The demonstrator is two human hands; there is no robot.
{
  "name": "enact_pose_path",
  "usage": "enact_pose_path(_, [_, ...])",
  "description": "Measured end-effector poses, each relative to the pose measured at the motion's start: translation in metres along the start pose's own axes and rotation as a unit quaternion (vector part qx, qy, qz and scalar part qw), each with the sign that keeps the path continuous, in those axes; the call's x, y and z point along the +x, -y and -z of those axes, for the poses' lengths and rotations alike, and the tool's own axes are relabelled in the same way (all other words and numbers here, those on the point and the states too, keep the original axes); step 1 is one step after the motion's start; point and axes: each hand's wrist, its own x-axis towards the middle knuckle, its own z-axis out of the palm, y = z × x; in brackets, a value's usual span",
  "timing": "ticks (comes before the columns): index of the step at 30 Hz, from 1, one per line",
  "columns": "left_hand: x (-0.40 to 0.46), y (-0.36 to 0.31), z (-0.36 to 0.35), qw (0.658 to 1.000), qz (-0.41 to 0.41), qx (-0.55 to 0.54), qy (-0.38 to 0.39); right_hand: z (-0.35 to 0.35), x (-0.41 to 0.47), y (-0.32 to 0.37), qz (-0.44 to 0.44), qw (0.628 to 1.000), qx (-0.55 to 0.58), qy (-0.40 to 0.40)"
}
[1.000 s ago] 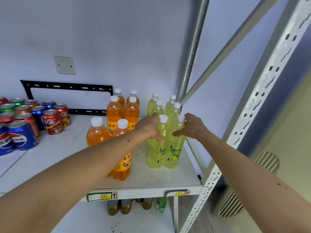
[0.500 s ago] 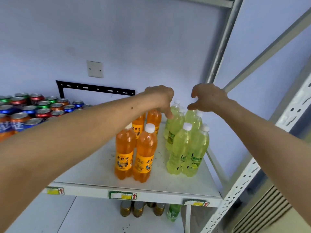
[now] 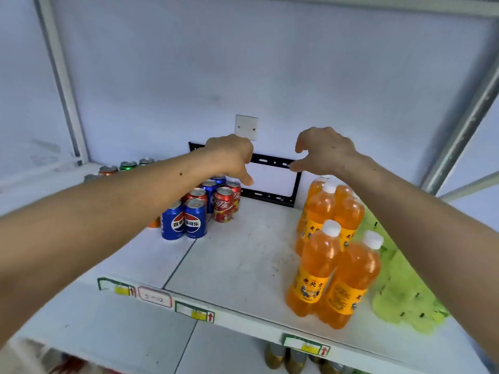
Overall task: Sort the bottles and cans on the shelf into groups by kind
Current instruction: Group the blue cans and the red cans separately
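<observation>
Both hands have come off the yellow-green bottles and now hang in the air over the middle of the shelf (image 3: pixel 243 265), well above everything on it. Left hand (image 3: pixel 232 155) is empty, grip released, fingers drooping down toward the cans. Right hand (image 3: pixel 324 149) is empty too, fingers curled loose, holding nothing.

Orange bottles (image 3: pixel 326 255) stand upright in a tight cluster on the right side, white caps up, long axes vertical, labels facing the camera. Just beside them at the far right sit the yellow-green bottles (image 3: pixel 399 287), badly blurred and half behind the right forearm.

Over on the left, blue cans (image 3: pixel 185 222) stand at the front, red cans (image 3: pixel 224 205) just behind and touching them, more cans further back behind the left arm. Bare shelf lies between the two groups. Black bracket (image 3: pixel 272 195) and a white wall plate (image 3: pixel 246 127) sit on the back wall. Price tags (image 3: pixel 194 311) line the front edge.
</observation>
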Motion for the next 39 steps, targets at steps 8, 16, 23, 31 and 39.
enact_pose_path(8, [-0.009, 0.130, -0.042, 0.999, -0.001, -0.002, 0.034, -0.071, 0.041, 0.115, 0.013, 0.997, 0.049, 0.058])
enact_pose_path(16, [0.003, 0.201, -0.110, 0.992, -0.048, -0.091, 0.076, -0.149, 0.068, 0.174, 0.001, 0.988, 0.077, 0.137])
enact_pose_path(23, [0.024, 0.218, -0.168, 0.994, -0.047, -0.027, 0.093, -0.240, 0.120, 0.176, -0.003, 0.970, 0.112, 0.213])
enact_pose_path(31, [0.033, 0.222, -0.192, 0.997, -0.044, 0.017, 0.063, -0.272, 0.123, 0.193, -0.023, 0.958, 0.166, 0.232])
enact_pose_path(39, [0.033, 0.231, -0.185, 0.993, -0.106, -0.009, 0.053, -0.246, 0.095, 0.197, -0.091, 0.948, 0.246, 0.182])
